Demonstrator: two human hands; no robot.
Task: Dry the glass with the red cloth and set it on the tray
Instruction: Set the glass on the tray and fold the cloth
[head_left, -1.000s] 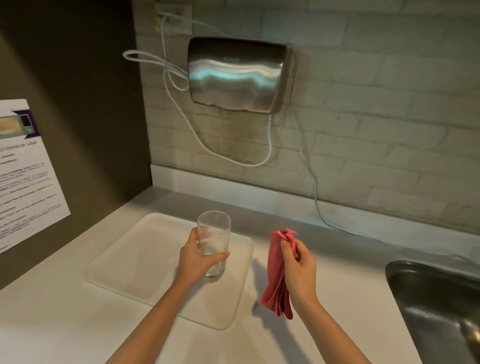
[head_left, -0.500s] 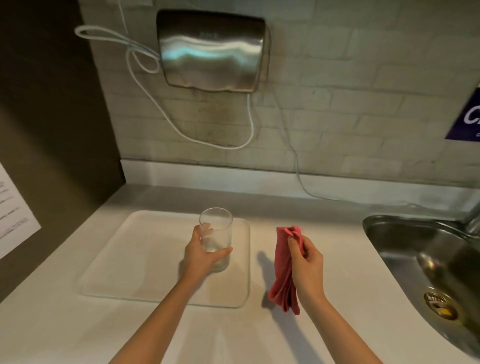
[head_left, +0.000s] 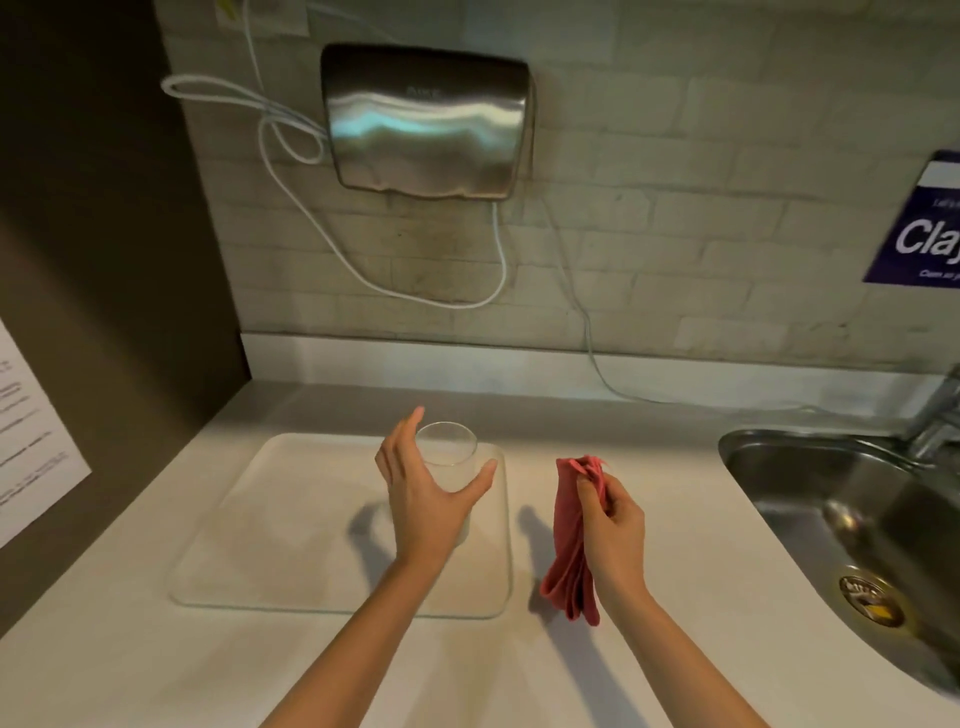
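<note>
A clear drinking glass stands upright on the right part of the pale tray on the white counter. My left hand is around the near side of the glass with fingers and thumb spread apart, not gripping it. Just right of the tray, my right hand pinches the folded red cloth near its top. The cloth hangs down above the counter.
A steel sink with a tap lies at the right. A metal hand dryer with a looped white cable hangs on the brick wall behind. A dark side wall with a paper notice bounds the left.
My left hand has loosened from the glass; its fingers now spread open around it. The glass stays on the tray. The right hand still holds the cloth in about the same place.
</note>
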